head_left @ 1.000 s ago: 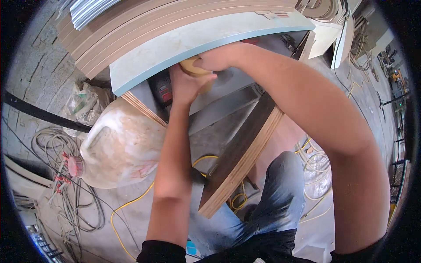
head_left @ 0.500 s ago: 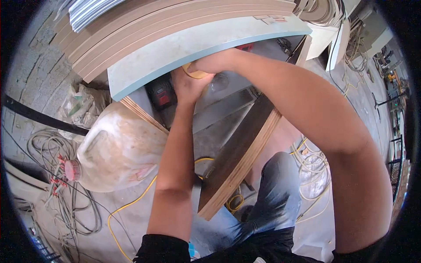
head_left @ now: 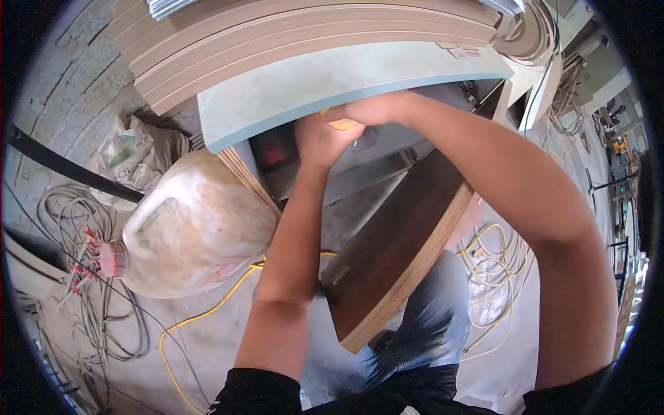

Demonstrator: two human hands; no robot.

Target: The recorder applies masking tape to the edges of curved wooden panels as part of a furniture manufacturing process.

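We reach both arms forward, left arm (head_left: 294, 238) nearly straight, right arm (head_left: 512, 169) sharply bent; our left hand (head_left: 324, 143) and right hand (head_left: 370, 111) close together, fingers partly hidden.

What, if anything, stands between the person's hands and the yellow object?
Nothing visible: the left hand and right hand are both against the yellow object. The pale board borders them without coming between.
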